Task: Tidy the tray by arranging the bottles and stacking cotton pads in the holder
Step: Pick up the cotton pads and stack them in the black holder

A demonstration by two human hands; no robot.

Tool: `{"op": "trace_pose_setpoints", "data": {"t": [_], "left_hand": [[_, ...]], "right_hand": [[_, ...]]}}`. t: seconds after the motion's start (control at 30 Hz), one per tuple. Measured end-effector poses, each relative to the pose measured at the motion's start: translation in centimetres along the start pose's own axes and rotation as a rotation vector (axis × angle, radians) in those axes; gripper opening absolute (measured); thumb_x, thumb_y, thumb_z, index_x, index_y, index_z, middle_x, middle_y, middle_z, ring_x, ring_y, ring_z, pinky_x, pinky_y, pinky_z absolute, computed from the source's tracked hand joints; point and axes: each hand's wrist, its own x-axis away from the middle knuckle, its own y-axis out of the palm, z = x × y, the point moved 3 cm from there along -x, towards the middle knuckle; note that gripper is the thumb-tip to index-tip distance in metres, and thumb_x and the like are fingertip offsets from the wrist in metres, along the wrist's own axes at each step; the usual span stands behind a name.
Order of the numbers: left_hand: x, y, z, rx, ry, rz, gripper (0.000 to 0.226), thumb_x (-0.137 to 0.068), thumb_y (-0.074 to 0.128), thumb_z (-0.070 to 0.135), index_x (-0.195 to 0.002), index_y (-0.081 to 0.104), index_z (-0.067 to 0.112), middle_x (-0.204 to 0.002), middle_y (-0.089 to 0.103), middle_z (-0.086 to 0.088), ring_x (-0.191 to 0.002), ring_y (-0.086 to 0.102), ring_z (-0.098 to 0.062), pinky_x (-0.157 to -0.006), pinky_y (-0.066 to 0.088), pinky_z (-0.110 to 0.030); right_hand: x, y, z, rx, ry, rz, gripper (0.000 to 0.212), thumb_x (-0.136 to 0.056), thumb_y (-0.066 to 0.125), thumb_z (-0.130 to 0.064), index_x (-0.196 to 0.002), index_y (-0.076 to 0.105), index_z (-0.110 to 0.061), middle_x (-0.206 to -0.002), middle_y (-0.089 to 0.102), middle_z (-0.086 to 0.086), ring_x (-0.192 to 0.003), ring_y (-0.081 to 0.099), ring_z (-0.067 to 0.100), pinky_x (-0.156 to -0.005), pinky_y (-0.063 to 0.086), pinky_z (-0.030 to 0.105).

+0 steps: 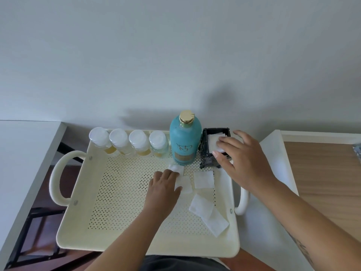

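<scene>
A cream perforated tray [121,218] holds several small clear bottles with white caps [129,142] in a row along its back edge. Right of them stands a tall teal bottle with a gold cap [184,139]. A black holder [212,151] sits at the back right corner. My right hand [244,159] presses a white cotton pad [213,142] into the holder's top. My left hand [164,186] rests on the tray, fingers on a cotton pad [184,184]. More loose pads lie nearby: one square pad [204,179] and an overlapping pair [209,214].
The tray has looped handles on the left [56,178] and right [242,202]. A white tabletop [21,153] lies to the left, a wood-topped white surface [322,173] to the right, and a plain wall behind. Dark floor and a black frame show below left.
</scene>
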Motion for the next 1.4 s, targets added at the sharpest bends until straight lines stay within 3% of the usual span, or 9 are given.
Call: {"op": "trace_pose_setpoints", "data": {"t": [0.23,0.4,0.57,0.73,0.83,0.93,1.1,1.23,1.4], "left_hand": [[-0.9,0.0,-0.2,-0.021,0.011,0.008,0.037,-0.09,0.061,0.037,-0.124,0.057,0.024,-0.12,0.059,0.008,-0.111,0.043,-0.02,-0.097,0.04,-0.034],[-0.9,-0.3,-0.2,0.036,0.012,0.011,0.024,-0.09,0.063,0.032,-0.112,0.062,0.023,-0.109,0.064,0.008,-0.104,0.044,-0.019,-0.092,0.04,-0.032],[-0.4,-2.1,-0.2,0.369,-0.071,-0.01,0.011,-0.087,0.069,0.028,-0.092,0.063,0.02,-0.086,0.063,0.007,-0.08,0.055,-0.012,-0.072,0.047,-0.025],[0.5,-4.7,0.2,0.647,-0.189,-0.029,0.009,-0.085,0.07,0.033,-0.081,0.063,0.029,-0.073,0.066,0.008,-0.059,0.052,0.001,-0.057,0.042,-0.014],[0.7,-6.6,1.3,0.863,-0.225,-0.057,0.012,-0.083,0.072,0.036,-0.08,0.064,0.028,-0.074,0.071,0.002,-0.059,0.053,-0.002,-0.056,0.044,-0.017],[0.7,-8.1,2.8,1.056,-0.247,-0.075,0.016,-0.081,0.074,0.037,-0.085,0.066,0.024,-0.082,0.076,-0.002,-0.073,0.064,-0.013,-0.072,0.052,-0.035],[0.6,-9.2,4.7,1.268,-0.21,-0.14,0.028,-0.076,0.077,0.043,-0.09,0.068,0.021,-0.087,0.075,-0.001,-0.078,0.066,-0.011,-0.074,0.05,-0.032],[0.2,-9.5,4.9,1.296,-0.196,-0.162,0.03,-0.073,0.078,0.046,-0.089,0.069,0.023,-0.087,0.074,0.001,-0.078,0.065,-0.01,-0.073,0.049,-0.03],[-0.2,-8.1,3.1,1.145,-0.301,-0.154,0.036,-0.07,0.08,0.045,-0.091,0.069,0.018,-0.08,0.072,0.005,-0.075,0.064,-0.01,-0.071,0.051,-0.028]], "right_hand": [[-0.4,0.8,0.0,0.055,-0.003,-0.064,0.054,-0.095,0.034,-0.054,-0.104,0.07,-0.015,-0.115,0.069,-0.007,-0.126,0.047,0.036,-0.102,0.039,0.047],[0.0,0.5,0.0,0.042,-0.023,0.049,0.046,-0.096,0.037,-0.051,-0.102,0.069,-0.019,-0.109,0.07,-0.008,-0.12,0.046,0.029,-0.098,0.038,0.042],[0.0,1.1,0.0,0.031,0.013,-0.001,0.05,-0.095,0.035,-0.054,-0.099,0.071,-0.018,-0.105,0.07,-0.009,-0.12,0.048,0.031,-0.098,0.04,0.044],[0.1,0.2,-0.6,-0.004,0.013,0.038,0.044,-0.094,0.04,-0.05,-0.101,0.071,-0.019,-0.107,0.07,-0.009,-0.118,0.049,0.031,-0.097,0.039,0.045],[0.7,-1.1,-1.5,-0.166,0.056,0.179,0.03,-0.092,0.049,-0.041,-0.102,0.069,-0.021,-0.104,0.067,-0.009,-0.105,0.052,0.026,-0.088,0.04,0.035],[1.7,-2.0,-2.8,-0.574,0.253,0.214,0.016,-0.09,0.06,-0.038,-0.098,0.065,-0.026,-0.095,0.063,-0.014,-0.089,0.054,0.009,-0.076,0.038,0.008],[2.2,-1.2,-5.2,-1.099,0.51,-0.164,0.011,-0.083,0.068,-0.046,-0.091,0.065,-0.038,-0.083,0.071,-0.017,-0.071,0.063,-0.004,-0.058,0.046,0.008],[1.4,-1.4,-5.1,-1.15,0.523,-0.157,0.005,-0.087,0.066,-0.039,-0.084,0.067,-0.034,-0.072,0.07,-0.012,-0.059,0.06,-0.004,-0.053,0.043,0.009],[0.0,-2.6,-2.8,-0.953,0.49,-0.024,0.01,-0.089,0.066,-0.027,-0.079,0.065,-0.028,-0.066,0.066,-0.02,-0.056,0.057,-0.007,-0.05,0.038,0.003]]}}
